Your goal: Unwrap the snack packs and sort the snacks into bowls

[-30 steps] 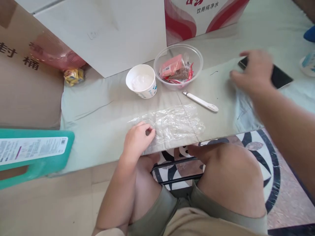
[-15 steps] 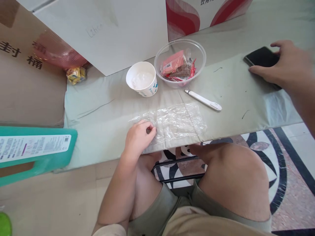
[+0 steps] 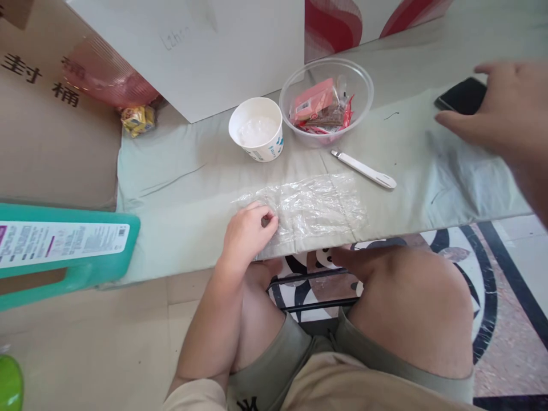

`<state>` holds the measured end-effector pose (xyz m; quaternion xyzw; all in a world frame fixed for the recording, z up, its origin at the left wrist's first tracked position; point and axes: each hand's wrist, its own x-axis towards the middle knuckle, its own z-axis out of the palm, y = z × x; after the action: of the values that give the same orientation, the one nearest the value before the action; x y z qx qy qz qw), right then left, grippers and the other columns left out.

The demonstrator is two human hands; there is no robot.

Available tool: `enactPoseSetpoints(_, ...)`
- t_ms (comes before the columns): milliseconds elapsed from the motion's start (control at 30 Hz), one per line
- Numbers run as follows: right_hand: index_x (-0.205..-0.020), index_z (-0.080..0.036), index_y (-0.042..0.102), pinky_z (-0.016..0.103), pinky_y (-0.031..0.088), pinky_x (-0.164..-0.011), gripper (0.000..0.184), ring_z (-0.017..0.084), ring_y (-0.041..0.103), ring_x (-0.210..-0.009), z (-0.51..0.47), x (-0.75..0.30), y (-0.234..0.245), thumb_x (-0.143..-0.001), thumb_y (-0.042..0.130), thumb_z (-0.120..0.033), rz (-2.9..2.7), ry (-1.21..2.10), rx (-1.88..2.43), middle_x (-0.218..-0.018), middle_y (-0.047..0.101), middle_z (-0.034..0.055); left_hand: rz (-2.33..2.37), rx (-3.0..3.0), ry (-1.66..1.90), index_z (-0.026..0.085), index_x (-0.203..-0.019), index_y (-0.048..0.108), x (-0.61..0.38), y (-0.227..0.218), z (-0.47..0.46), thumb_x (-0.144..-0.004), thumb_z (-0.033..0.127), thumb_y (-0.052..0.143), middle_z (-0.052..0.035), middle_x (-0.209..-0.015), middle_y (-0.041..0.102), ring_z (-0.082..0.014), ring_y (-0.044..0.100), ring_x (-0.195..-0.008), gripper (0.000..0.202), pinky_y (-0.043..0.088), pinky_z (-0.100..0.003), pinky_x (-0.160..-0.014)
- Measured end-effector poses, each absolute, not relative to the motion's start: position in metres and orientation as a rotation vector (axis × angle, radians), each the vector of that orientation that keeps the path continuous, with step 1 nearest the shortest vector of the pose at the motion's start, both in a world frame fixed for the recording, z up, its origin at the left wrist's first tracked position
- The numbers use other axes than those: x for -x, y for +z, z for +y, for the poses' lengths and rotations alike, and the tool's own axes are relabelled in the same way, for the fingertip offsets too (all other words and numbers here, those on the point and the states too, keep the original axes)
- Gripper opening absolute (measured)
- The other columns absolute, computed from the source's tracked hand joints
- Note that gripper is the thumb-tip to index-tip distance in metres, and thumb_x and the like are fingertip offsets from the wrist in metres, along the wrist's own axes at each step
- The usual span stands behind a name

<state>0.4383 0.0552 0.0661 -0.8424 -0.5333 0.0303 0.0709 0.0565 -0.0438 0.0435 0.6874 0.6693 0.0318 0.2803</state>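
Observation:
My left hand (image 3: 250, 231) rests near the table's front edge with its fingers curled and thumb against the index finger. It is closed on the left end of a flattened clear plastic bag (image 3: 319, 208), which lies crinkled on the cloth; the fingertips are partly hidden. At the far right, my right hand (image 3: 509, 108) grips a black phone (image 3: 462, 96), thumb on the near side and fingers on the far side. The palm covers part of the phone. A white pen-like cutter (image 3: 363, 169) with a short metal tip lies beyond the bag.
A white paper cup (image 3: 261, 151) with clear plastic inside stands beside a clear bowl (image 3: 363, 85) of red and pink packets. Behind are a white box (image 3: 192, 63) and a red-and-white box (image 3: 334, 25). A teal jug (image 3: 132, 228) and a brown carton (image 3: 55, 154) flank the left.
The view has shifted slightly, so everything sits a little further right and higher. My right hand has shifted a bit around the phone and is blurred. My left hand stays on the bag.

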Motion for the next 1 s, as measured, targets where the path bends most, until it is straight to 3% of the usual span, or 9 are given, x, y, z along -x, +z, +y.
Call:
enactPoseSetpoints(133,-0.129,-0.017,0.071,0.050,0.048,-0.114,0.038,0.035,0.064,-0.128,0.030,-0.358,0.063,-0.091,0.068,-0.019,-2.087,0.355,1.895,-0.133,0.070,0.0155,1.766,-1.872,0.091,0.022,-0.072,0.066,-0.054,0.043,-0.043,-0.089,0.026,0.057,-0.0019,-0.090,0.068,-0.0179,0.058,-0.077,0.019,0.041,-0.035,-0.072)
enactPoseSetpoints(233,-0.135,-0.016,0.065,0.047,0.048,-0.112,0.046,0.033,0.062,-0.131,0.017,-0.289,0.049,-0.090,0.065,-0.023,-2.409,0.591,1.467,-0.138,0.068,0.0150,1.703,-1.901,0.112,0.021,-0.075,0.070,-0.050,0.042,-0.044,-0.088,0.024,0.057,-0.0027,-0.091,0.068,-0.0176,0.059,-0.077,0.019,0.043,-0.035,-0.074)
enactPoseSetpoints(333,-0.138,-0.017,0.062,0.047,0.049,-0.102,0.054,0.036,0.065,-0.122,0.012,-0.242,0.039,-0.085,0.069,-0.027,-2.614,0.646,1.376,-0.127,0.072,0.0162,1.596,-1.921,0.134,0.020,-0.077,0.073,-0.042,0.040,-0.047,-0.089,0.024,0.058,-0.0032,-0.095,0.070,-0.0163,0.060,-0.076,0.020,0.045,-0.035,-0.076)
enactPoseSetpoints(433,-0.108,-0.021,0.071,0.040,0.046,-0.079,0.023,0.032,0.068,-0.095,0.008,-0.226,0.039,-0.087,0.061,-0.024,-2.694,0.704,1.551,-0.100,0.076,0.0136,1.540,-1.916,0.190,0.020,-0.076,0.071,-0.033,0.039,-0.050,-0.090,0.023,0.058,-0.0035,-0.094,0.070,-0.0163,0.062,-0.076,0.019,0.047,-0.035,-0.076)
enactPoseSetpoints(567,-0.069,-0.023,0.052,0.034,0.030,-0.061,0.013,0.019,0.051,-0.063,-0.004,-0.240,0.051,-0.080,0.059,-0.023,-2.465,0.991,1.608,-0.066,0.058,0.0035,1.747,-1.868,0.543,0.022,-0.094,0.070,-0.022,0.036,-0.049,-0.085,0.020,0.064,-0.0063,-0.110,0.068,-0.0221,0.065,-0.103,0.011,0.051,-0.037,-0.094)
enactPoseSetpoints(633,-0.067,-0.024,0.045,0.032,0.030,-0.059,0.017,0.016,0.043,-0.059,-0.012,-0.251,0.052,-0.076,0.059,-0.023,-2.202,1.178,1.536,-0.061,0.049,-0.0007,1.887,-1.773,0.739,0.024,-0.113,0.064,-0.020,0.033,-0.046,-0.081,0.023,0.071,-0.0087,-0.126,0.064,-0.0265,0.059,-0.124,0.033,0.048,-0.042,-0.107)
enactPoseSetpoints(767,-0.069,-0.024,0.048,0.032,0.042,-0.065,0.016,0.016,0.051,-0.066,-0.027,-0.266,0.037,-0.074,0.063,-0.028,-1.654,1.495,1.321,-0.069,0.056,-0.0011,1.768,-1.581,0.799,0.026,-0.138,0.046,-0.026,0.023,-0.038,-0.080,0.034,0.077,-0.0115,-0.134,0.063,-0.0292,0.055,-0.135,0.066,0.042,-0.048,-0.115)
enactPoseSetpoints(867,-0.068,-0.024,0.047,0.037,0.051,-0.083,0.024,0.022,0.067,-0.091,-0.031,-0.268,0.025,-0.067,0.070,-0.028,-1.290,1.676,1.190,-0.098,0.072,0.0028,1.635,-1.537,0.829,0.026,-0.144,0.038,-0.040,0.016,-0.034,-0.081,0.041,0.076,-0.0136,-0.133,0.065,-0.0285,0.057,-0.136,0.075,0.041,-0.046,-0.117)
enactPoseSetpoints(1000,-0.066,-0.022,0.039,0.040,0.054,-0.092,0.032,0.024,0.073,-0.107,-0.031,-0.267,0.024,-0.062,0.071,-0.023,-0.905,1.788,1.009,-0.132,0.069,0.0020,1.393,-1.195,0.994,0.028,-0.145,0.034,-0.061,0.011,-0.028,-0.077,0.052,0.078,-0.0141,-0.143,0.062,-0.0252,0.058,-0.138,0.085,0.046,-0.040,-0.114)
